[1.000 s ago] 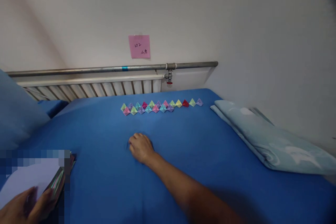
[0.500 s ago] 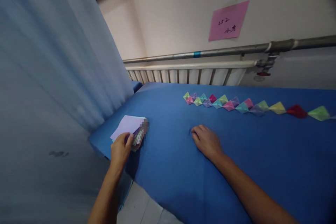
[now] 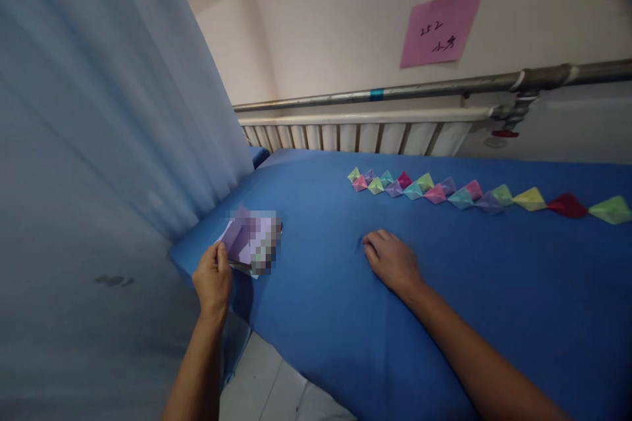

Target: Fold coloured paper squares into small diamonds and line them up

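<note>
My left hand pinches the near edge of a purple sheet of paper between thumb and fingers. The sheet is bent up off a stack of coloured paper at the left end of the blue-covered surface. Part of the stack is blurred by blocky pixels. My right hand lies on the blue cover with its fingers curled in, and nothing shows in it. Beyond it runs a row of folded diamond-shaped paper pieces in pink, green, blue, purple, yellow and red.
A light blue curtain hangs along the left side. Behind the surface stand a white radiator, a metal pipe and a red-handled valve. A pink note is stuck on the wall.
My left hand has drawn back slightly to the left and downward, lifting the top purple sheet's edge from the stack. My right hand stays put on the cover. The view has shifted a little.
</note>
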`<state>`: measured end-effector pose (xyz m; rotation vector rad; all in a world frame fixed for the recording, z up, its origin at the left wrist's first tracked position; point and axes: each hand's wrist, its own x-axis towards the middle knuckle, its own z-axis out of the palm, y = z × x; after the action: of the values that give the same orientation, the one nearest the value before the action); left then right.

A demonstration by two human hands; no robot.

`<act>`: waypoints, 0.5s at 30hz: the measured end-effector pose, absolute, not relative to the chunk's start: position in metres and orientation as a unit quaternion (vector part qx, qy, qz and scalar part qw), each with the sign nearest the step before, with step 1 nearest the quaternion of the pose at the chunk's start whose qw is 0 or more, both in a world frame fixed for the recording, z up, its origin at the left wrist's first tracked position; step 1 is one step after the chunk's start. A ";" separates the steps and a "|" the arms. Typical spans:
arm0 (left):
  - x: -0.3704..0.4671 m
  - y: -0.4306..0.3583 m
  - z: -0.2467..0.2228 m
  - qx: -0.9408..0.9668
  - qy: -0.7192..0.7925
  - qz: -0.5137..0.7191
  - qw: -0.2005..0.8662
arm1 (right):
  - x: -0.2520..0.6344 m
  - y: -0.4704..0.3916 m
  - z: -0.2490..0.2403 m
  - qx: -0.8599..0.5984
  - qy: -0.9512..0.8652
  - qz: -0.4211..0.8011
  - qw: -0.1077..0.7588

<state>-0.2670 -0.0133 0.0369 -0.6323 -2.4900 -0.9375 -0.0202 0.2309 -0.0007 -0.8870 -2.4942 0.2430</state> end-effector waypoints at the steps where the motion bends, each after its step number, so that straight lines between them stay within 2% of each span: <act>1: -0.266 -0.012 0.036 -0.230 -0.890 -0.337 0.204 | -0.020 0.231 -0.001 -0.325 -0.911 0.089 0.237; 5: -0.263 -0.005 0.032 -0.259 -0.880 -0.338 0.210 | -0.020 0.231 -0.001 -0.331 -0.912 0.087 0.227; 9: -0.265 0.000 0.029 -0.312 -0.880 -0.276 0.230 | -0.021 0.231 -0.001 -0.329 -0.913 0.084 0.228; 15: -0.269 0.004 0.027 -0.401 -0.864 -0.242 0.183 | -0.021 0.231 -0.002 -0.332 -0.911 0.092 0.224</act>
<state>-0.2691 0.0043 0.0271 -1.1317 -2.4387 -0.6822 -0.0208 0.2313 -0.0016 -0.9174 -2.5155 0.2536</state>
